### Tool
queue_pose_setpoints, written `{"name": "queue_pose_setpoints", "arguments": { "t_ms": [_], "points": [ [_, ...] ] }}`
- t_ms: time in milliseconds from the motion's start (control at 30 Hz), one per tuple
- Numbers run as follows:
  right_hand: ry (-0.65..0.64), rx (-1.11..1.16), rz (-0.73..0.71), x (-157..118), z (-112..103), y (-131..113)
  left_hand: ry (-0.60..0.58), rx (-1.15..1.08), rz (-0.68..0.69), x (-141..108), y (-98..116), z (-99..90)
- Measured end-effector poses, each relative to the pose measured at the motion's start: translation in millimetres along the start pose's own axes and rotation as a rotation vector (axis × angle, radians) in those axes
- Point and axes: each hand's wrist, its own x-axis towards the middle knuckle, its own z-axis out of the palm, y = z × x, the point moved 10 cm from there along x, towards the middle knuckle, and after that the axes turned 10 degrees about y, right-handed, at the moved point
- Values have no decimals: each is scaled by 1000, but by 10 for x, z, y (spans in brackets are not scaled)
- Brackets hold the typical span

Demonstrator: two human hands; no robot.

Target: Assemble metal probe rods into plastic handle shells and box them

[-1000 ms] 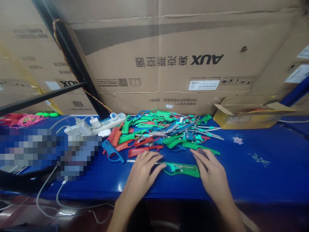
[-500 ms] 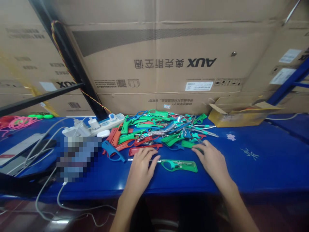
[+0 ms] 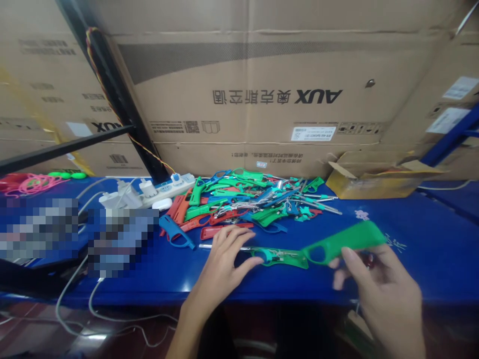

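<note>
On the blue table lies a half-built green gas lighter (image 3: 288,257), with a metal tube pointing left and its wires and inner parts exposed. My left hand (image 3: 224,262) arches over the tube, fingers and thumb apart; the thumb tip is by the trigger opening. Lifted at the right, a green lighter shell half (image 3: 348,242) is pinched by my right hand (image 3: 385,279), its looped end close to the lighter's handle end. Behind my hands spreads a pile of lighter parts (image 3: 243,199): green, red and blue shells, metal tubes and wires.
A white power strip (image 3: 172,188) with plugged-in chargers stands left of the pile. An open cardboard box (image 3: 359,184) sits at the back right. Cables run along the left, near a black metal frame (image 3: 123,99). Large cartons (image 3: 262,60) form the back wall.
My right hand has come from the edge of the pile toward me and to the right, lifting a green shell half. My left thumb has spread wider over the lighter.
</note>
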Motion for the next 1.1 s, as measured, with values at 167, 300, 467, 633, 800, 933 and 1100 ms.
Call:
{"name": "queue_pose_setpoints", "arguments": {
  "t_ms": [167,300,467,633,800,933,1100],
  "points": [
    [-61,237,228,-378,364,60,-41,-44,14,-10,45,-13],
    [-200,296,312,-521,644,126,-50,-122,92,-32,90,-15],
    [-289,223,143,-315,632,287,21,-135,128,-36,39,-47],
    [-369,-70,-161,6,539,349,8,-67,167,-30,53,-5],
    [-541,-229,-355,18,574,322,49,-37,153,-7,49,-32],
    [-525,-275,-435,-5,550,318,100,-7,88,3,-13,-92],
    [-655,-361,-427,-79,682,428,95,102,66,9,-88,-83]
  ]
}}
